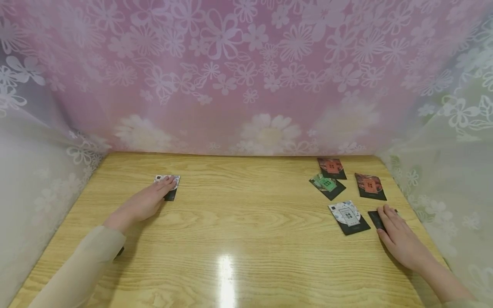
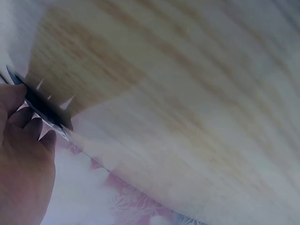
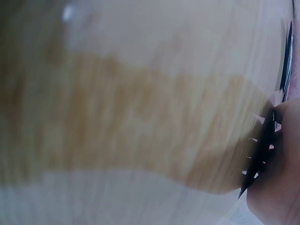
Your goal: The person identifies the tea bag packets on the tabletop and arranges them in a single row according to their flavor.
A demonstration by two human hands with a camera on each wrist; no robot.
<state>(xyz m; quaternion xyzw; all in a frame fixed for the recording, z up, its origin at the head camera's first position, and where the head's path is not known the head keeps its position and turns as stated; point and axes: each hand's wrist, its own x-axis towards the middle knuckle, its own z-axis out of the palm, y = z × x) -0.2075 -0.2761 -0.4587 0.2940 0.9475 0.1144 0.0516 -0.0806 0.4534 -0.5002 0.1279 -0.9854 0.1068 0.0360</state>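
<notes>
At the left of the head view, my left hand rests on a small flat packet, white-patterned above and black below, and covers part of it. Its fingertips touch the packet in the left wrist view too, where the packet appears edge-on and dark. On the right side of the table, my right hand lies with extended fingers over another packet, mostly hidden, with a black part showing. Just left of that hand is a white-and-black packet with a pale label.
Behind these lie a red-and-black packet, another red one overlapping a green one. A dark corner of something shows beside the left sleeve. Floral curtains border the glossy wooden table at the back and sides.
</notes>
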